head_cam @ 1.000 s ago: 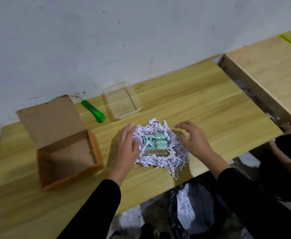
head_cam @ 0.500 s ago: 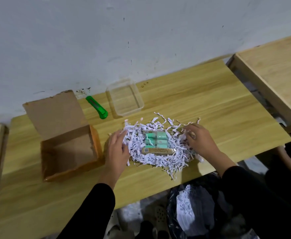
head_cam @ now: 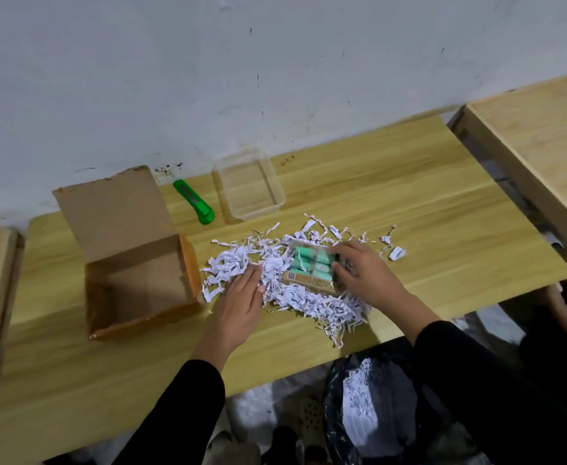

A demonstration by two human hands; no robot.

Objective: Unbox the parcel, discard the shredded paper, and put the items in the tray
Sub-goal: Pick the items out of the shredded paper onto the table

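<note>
A spread heap of white shredded paper [head_cam: 312,303] lies on the wooden table's middle. On top of it sits a clear pack of mint-green rolls with a brown label strip [head_cam: 309,266]. My right hand [head_cam: 366,273] grips the pack's right side with thumb and fingers. My left hand [head_cam: 242,303] rests flat, fingers together, on the shreds at the heap's left. The brown cardboard box [head_cam: 138,280] stands open and empty to the left, its flap up. The clear plastic tray [head_cam: 248,186] sits empty near the wall, behind the heap.
A green utility knife [head_cam: 195,203] lies between box flap and tray. A black bag [head_cam: 376,404] holding shredded paper hangs below the table's front edge. Another wooden table [head_cam: 543,135] stands at the right. A second person's arm [head_cam: 557,300] shows at the right edge.
The shreds have been spread wider across the table. My right hand moved inward from the heap's right edge onto the pack, and my left hand slid onto the shreds.
</note>
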